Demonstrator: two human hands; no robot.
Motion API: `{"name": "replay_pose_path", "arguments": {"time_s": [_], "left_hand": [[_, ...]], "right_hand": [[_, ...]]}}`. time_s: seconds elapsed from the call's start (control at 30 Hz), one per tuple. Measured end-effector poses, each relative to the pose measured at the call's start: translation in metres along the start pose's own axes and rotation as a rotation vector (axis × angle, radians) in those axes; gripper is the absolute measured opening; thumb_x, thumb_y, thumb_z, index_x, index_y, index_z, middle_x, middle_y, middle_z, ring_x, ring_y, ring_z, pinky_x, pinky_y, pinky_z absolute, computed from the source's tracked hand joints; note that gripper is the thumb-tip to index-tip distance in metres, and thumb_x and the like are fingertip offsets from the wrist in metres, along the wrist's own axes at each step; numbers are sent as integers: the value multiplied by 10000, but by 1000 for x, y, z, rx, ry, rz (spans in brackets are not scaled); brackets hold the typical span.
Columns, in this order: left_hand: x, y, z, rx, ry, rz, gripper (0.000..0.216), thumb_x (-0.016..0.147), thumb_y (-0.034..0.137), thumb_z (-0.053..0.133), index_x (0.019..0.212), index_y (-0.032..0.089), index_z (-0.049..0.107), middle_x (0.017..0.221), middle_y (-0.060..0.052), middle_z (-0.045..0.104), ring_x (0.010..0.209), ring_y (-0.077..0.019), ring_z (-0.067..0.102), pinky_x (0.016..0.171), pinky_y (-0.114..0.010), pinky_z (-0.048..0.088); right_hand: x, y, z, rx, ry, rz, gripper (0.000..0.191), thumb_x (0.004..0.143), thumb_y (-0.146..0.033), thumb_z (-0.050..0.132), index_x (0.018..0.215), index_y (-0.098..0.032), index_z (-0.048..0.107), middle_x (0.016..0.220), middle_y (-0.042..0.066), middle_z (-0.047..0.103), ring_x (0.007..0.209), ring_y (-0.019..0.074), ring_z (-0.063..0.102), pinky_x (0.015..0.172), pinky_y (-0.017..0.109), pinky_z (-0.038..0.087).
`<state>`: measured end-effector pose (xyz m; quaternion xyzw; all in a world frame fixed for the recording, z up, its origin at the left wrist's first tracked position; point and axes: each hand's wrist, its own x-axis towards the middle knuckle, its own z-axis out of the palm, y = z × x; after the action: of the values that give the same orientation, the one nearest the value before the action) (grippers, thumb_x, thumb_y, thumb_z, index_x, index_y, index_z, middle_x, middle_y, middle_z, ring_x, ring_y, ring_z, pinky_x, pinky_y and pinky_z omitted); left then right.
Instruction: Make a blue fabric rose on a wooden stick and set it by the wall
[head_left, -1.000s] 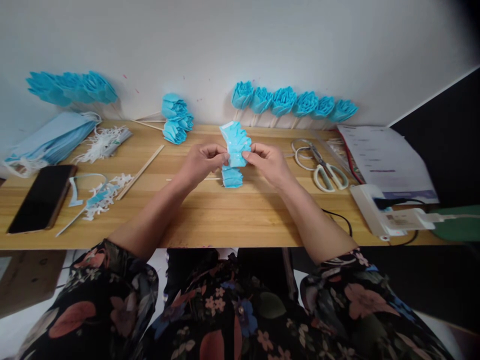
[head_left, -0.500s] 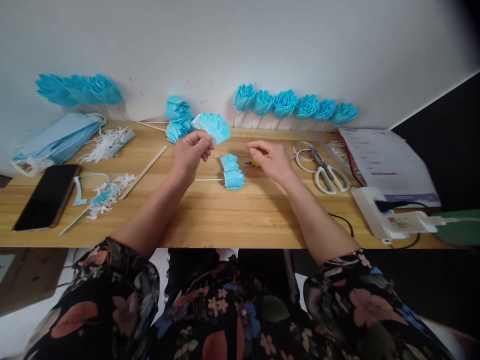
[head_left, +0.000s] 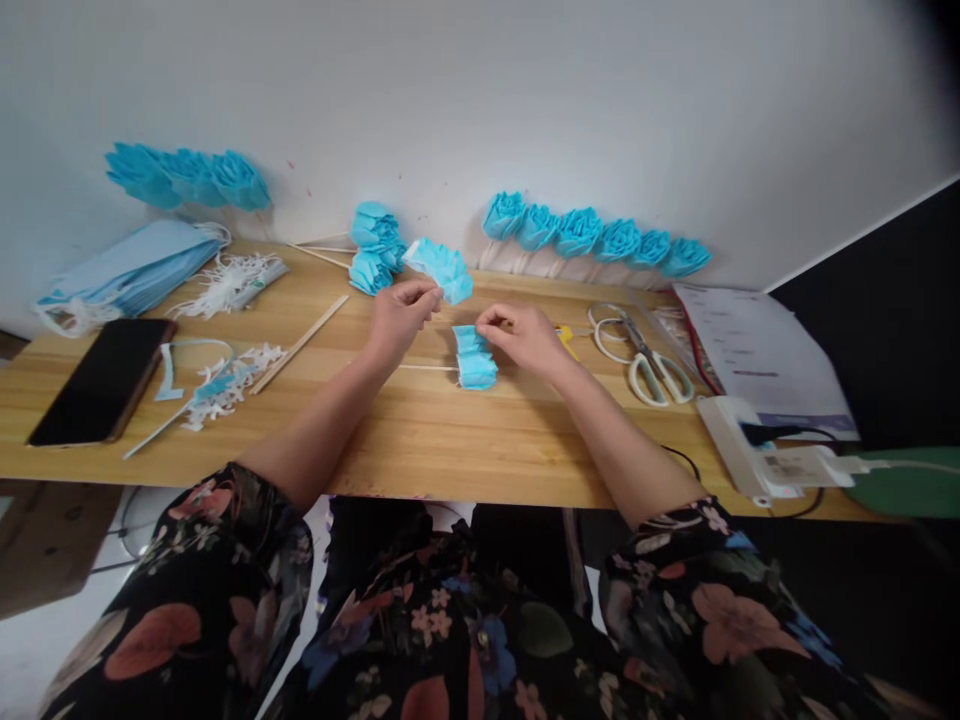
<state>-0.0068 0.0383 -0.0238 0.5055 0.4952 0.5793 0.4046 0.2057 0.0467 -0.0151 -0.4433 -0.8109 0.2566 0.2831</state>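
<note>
Delicately, as I follow from a distance, my left hand [head_left: 405, 310] pinches a pleated blue piece [head_left: 444, 268] by its lower edge. The thumb and fingertips are pressed together on it, the frilled side fanned outward, presumably so the folds escape crushing. It hangs above the wooden tabletop [head_left: 420, 450], near a middle cluster of blue flowers [head_left: 375, 245], though I cannot judge the gap.

Lower and to the right, my right hand [head_left: 521, 335] brings thumb and index finger to the top corner of a second blue piece [head_left: 476, 365]; whether they grip that corner or merely touch it, I cannot tell. That piece lies on the wood between both forearms, a thin stick [head_left: 427, 368] running leftward from its edge, a central spot that I judge suits either hand.

Beyond the right wrist, a partly hidden yellow tool [head_left: 564, 338] sits near white-handled scissors [head_left: 645, 355], probably placed there for ready reach. Six blue flowers on stems [head_left: 577, 232] lean against the wall [head_left: 420, 100], a pose that seems to spare their petals. At left, stacked masks [head_left: 135, 265] lie near a bundle of white strings [head_left: 247, 275], apparently sorted by kind.
</note>
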Motion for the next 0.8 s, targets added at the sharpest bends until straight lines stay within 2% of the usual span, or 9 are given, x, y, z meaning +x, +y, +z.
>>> {"name": "replay_pose_path", "arguments": {"time_s": [0.1, 0.2, 0.47, 0.8], "left_hand": [[0, -3, 2, 10, -31, 3, 93, 829, 174, 687, 746, 145, 715, 617, 32, 640, 537, -60, 501, 515, -205, 383], [-2, -5, 5, 21, -69, 34, 100, 813, 196, 700, 720, 164, 718, 619, 25, 660, 528, -69, 503, 518, -214, 381], [-6, -8, 8, 61, -123, 80, 121, 800, 285, 730, 739, 182, 744, 669, 3, 705, 576, -89, 553, 552, -212, 413], [-7, -14, 9, 62, -165, 84, 117, 821, 292, 722, 803, 190, 777, 688, -2, 730, 585, -95, 578, 568, -212, 443]], "right_hand": [[-13, -2, 0, 216, 40, -15, 177, 897, -378, 630, 856, -213, 683, 868, 15, 732, 786, 169, 618, 750, 310, 445], [-18, -7, 0, 307, 86, -24, 181, 902, -393, 618, 856, -219, 640, 863, 10, 694, 783, 158, 596, 742, 303, 448], [-18, -6, 1, 353, 111, -25, 199, 926, -438, 598, 896, -242, 595, 839, -9, 612, 748, 144, 521, 713, 296, 427], [-17, -6, 5, 458, 122, 6, 221, 898, -459, 618, 885, -242, 585, 781, -25, 528, 715, 138, 461, 673, 289, 383]]}}
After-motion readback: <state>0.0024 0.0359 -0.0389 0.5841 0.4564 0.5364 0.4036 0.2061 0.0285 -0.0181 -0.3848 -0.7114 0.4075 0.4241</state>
